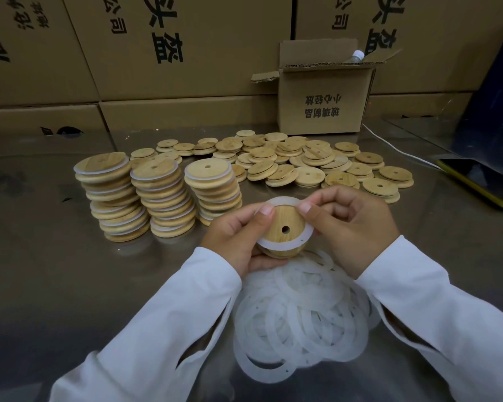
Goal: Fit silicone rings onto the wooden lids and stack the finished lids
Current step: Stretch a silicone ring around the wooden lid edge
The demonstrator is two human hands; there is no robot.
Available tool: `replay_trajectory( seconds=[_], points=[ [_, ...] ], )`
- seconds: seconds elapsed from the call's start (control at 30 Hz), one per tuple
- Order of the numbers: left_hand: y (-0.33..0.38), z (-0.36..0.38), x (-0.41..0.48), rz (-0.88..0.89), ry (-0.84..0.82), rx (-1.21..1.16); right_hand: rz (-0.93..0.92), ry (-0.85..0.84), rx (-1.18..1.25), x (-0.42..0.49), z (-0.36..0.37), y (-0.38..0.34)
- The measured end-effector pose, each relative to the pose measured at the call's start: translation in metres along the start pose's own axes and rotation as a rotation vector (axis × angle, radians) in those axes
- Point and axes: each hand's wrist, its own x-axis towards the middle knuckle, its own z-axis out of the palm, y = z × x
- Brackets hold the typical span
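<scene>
A round wooden lid [285,227] with a centre hole is held above the steel table between both hands. A white silicone ring [276,245] lies around its raised step, its far edge lifted. My left hand [233,236] cups the lid from below and pinches the ring with its thumb. My right hand [352,224] pinches the ring's far right edge. Below my hands lies a heap of loose silicone rings [299,317]. Three stacks of ringed lids [157,195] stand at the left. Several bare lids [311,161] are spread behind.
An open cardboard box [323,97] stands at the back right, with a wall of large cartons [157,53] behind it. A phone [482,181] and a white cable [401,150] lie at the right on the table [55,271].
</scene>
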Motion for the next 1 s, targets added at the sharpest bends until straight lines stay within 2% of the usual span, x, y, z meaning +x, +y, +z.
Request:
replay_trajectory(
  seconds=[0.2,0.43,0.67,1.0],
  points=[
    [0.0,-0.001,0.0,-0.008,-0.032,0.009,0.072,0.002,0.045,0.002,-0.004,0.0],
    [-0.001,-0.002,0.002,-0.008,-0.004,-0.024,0.053,-0.023,-0.002,0.002,-0.003,-0.001],
    [-0.002,-0.002,0.003,-0.088,0.02,-0.219,0.053,-0.081,0.076,0.002,-0.006,-0.008],
    [-0.004,0.001,0.006,-0.05,0.089,-0.227,0.023,0.111,-0.152,-0.005,0.004,0.003]
  ],
)
